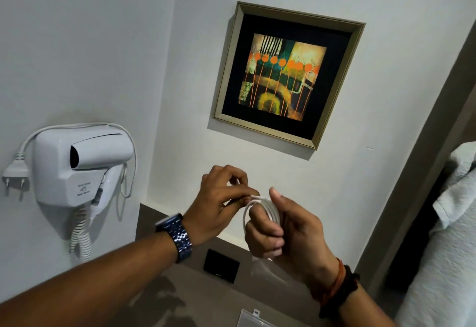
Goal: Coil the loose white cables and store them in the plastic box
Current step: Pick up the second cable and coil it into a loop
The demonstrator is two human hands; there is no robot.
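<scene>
A white cable (268,208) is wound in several loops around the fingers of my right hand (288,231), which is closed on the coil in front of the wall. My left hand (219,203) pinches the cable's loose end just left of the coil, at its top. A short tail of cable hangs below my right hand. At the bottom edge a clear plastic box (251,319) lies on the grey counter, only its top part in view.
A white wall-mounted hair dryer (82,161) with a curly cord and a hanging plug (14,174) is at left. A framed picture (286,74) hangs above my hands. A black socket (221,266) sits in the counter's back panel. White towels (450,223) are at right.
</scene>
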